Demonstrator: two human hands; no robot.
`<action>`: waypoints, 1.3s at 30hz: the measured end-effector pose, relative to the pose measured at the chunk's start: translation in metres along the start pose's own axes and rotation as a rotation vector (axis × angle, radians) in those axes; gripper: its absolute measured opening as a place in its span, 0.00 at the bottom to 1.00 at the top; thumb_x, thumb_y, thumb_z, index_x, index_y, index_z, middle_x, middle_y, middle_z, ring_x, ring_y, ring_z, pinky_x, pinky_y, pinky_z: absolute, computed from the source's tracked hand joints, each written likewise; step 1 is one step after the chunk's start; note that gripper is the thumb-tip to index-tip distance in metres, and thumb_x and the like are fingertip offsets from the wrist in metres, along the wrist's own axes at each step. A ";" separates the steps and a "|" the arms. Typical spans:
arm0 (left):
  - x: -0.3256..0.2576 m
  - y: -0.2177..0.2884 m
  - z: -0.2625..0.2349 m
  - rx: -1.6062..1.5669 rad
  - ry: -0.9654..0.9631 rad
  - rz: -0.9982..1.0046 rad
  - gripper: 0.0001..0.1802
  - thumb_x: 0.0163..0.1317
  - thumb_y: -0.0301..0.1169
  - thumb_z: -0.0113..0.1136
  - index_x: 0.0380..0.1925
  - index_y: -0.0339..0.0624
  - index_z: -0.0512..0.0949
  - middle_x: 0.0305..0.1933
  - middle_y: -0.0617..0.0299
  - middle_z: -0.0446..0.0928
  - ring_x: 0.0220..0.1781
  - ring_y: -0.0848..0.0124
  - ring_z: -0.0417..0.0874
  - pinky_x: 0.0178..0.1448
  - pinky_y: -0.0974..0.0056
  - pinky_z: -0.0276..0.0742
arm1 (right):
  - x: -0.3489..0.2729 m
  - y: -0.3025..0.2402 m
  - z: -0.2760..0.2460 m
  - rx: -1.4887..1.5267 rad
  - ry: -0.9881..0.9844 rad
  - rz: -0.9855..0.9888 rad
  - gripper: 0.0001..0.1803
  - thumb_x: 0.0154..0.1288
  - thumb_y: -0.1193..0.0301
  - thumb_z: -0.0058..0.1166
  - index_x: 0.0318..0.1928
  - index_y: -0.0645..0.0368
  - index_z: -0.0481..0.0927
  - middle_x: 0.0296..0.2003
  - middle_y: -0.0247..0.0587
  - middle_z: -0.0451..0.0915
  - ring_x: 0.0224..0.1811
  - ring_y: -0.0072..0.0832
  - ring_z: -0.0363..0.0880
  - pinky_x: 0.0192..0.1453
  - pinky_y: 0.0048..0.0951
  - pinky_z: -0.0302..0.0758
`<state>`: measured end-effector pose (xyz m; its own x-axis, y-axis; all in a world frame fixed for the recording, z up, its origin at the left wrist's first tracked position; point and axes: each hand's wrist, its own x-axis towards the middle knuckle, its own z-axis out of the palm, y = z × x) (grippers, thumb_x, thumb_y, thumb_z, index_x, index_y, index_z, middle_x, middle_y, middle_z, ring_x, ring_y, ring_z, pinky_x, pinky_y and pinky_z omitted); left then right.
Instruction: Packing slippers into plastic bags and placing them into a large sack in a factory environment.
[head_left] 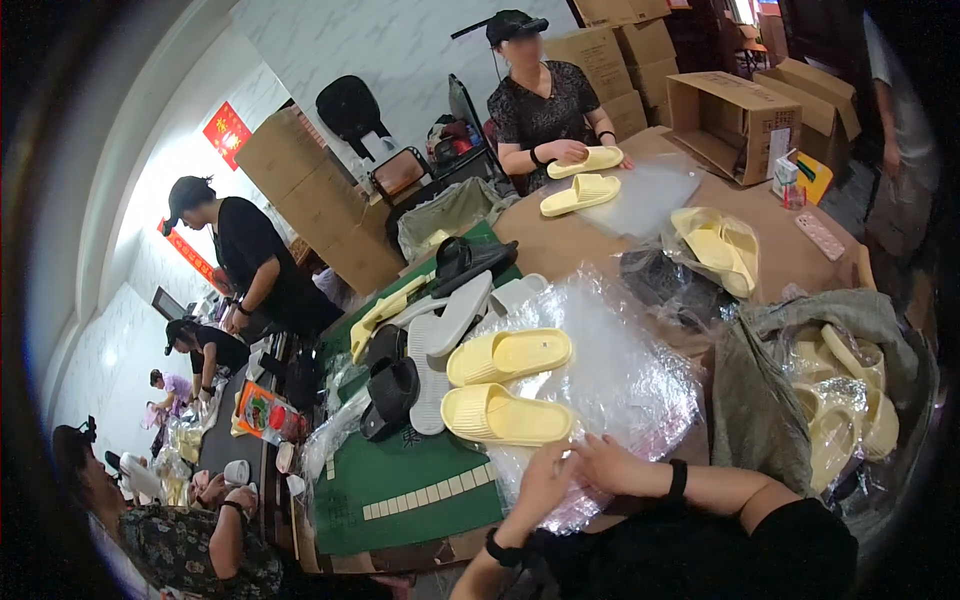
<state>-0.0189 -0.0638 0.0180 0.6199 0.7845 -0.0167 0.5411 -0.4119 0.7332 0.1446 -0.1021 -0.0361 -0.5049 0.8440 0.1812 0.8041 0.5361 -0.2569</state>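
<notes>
Table edge runs close along the person's front; the stack of clear plastic bags (pixel 610 390) lies right at that near edge, spread over the brown tabletop (pixel 570 245); a green mat (pixel 400 480) borders it on the person's left, a grey sack of bagged yellow slippers (pixel 830 410) crowds the right; little bare surface beside the hands, more open brown top farther out toward the person working opposite.

Two pale yellow slippers (pixel 505 385) rest on the plastic, side by side, just beyond the hands, not touched by either.

Left hand (pixel 545 480) at the near rim of the plastic; fingers curled loosely, tips seemingly pinching a film edge; exact grip cannot be told.

Right hand (pixel 610 462) touching the left, fingers bent down onto the same plastic; how firmly it holds is unclear; dark band on each wrist.

Grey and black slippers (pixel 420 370) piled left of the yellow pair.
</notes>
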 end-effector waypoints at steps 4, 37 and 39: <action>-0.021 -0.004 0.023 0.467 -0.035 0.041 0.25 0.61 0.35 0.50 0.58 0.39 0.64 0.58 0.49 0.68 0.59 0.53 0.69 0.62 0.47 0.60 | 0.016 0.037 -0.019 0.184 -0.348 -0.131 0.14 0.58 0.64 0.49 0.40 0.59 0.77 0.46 0.46 0.73 0.47 0.43 0.73 0.49 0.39 0.71; -0.002 -0.004 0.002 -0.283 0.484 -0.004 0.15 0.58 0.31 0.56 0.45 0.39 0.77 0.48 0.50 0.76 0.51 0.56 0.75 0.51 0.56 0.69 | -0.032 0.043 -0.134 1.370 -0.282 -0.335 0.20 0.66 0.69 0.50 0.55 0.66 0.68 0.57 0.45 0.65 0.59 0.28 0.61 0.63 0.29 0.58; 0.004 -0.008 -0.007 -0.213 0.531 -0.086 0.15 0.58 0.30 0.56 0.44 0.39 0.78 0.48 0.50 0.77 0.51 0.56 0.75 0.51 0.56 0.70 | -0.034 0.049 -0.123 1.304 -0.516 -0.438 0.20 0.66 0.70 0.50 0.55 0.67 0.68 0.55 0.42 0.67 0.58 0.26 0.62 0.62 0.27 0.58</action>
<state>-0.0250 -0.0538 0.0167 0.1785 0.9588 0.2212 0.4167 -0.2773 0.8657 0.2397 -0.1060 0.0615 -0.9073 0.3759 0.1883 -0.1438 0.1434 -0.9792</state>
